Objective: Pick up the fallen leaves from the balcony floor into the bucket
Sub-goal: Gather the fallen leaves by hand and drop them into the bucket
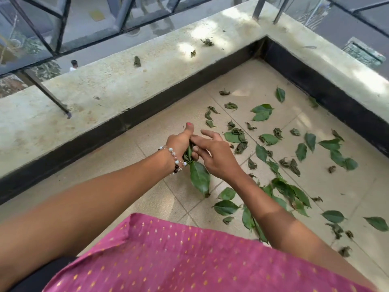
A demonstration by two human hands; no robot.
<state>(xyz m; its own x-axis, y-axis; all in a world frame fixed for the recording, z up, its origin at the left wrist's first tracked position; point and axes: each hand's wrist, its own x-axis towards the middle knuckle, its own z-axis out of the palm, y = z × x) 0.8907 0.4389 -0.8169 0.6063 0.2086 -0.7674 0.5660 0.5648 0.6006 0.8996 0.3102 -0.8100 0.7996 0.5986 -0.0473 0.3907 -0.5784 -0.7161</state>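
Observation:
My left hand (181,142), with a bead bracelet on the wrist, grips a bunch of green leaves (199,177); one large leaf hangs down below the fist. My right hand (212,153) is beside it with its fingers spread and relaxed, its fingertips touching the top of the bunch. Several green and dried leaves (267,140) lie scattered over the tiled balcony floor (248,85) to the right of both hands. A cluster of fresh leaves (288,192) lies under my right forearm. No bucket is in view.
A concrete ledge (117,81) with a dark base runs along the left and the far right, meeting at a corner. A few dried leaves (137,61) lie on it. Metal railing bars (56,28) rise from the ledge. My pink garment (168,260) fills the bottom.

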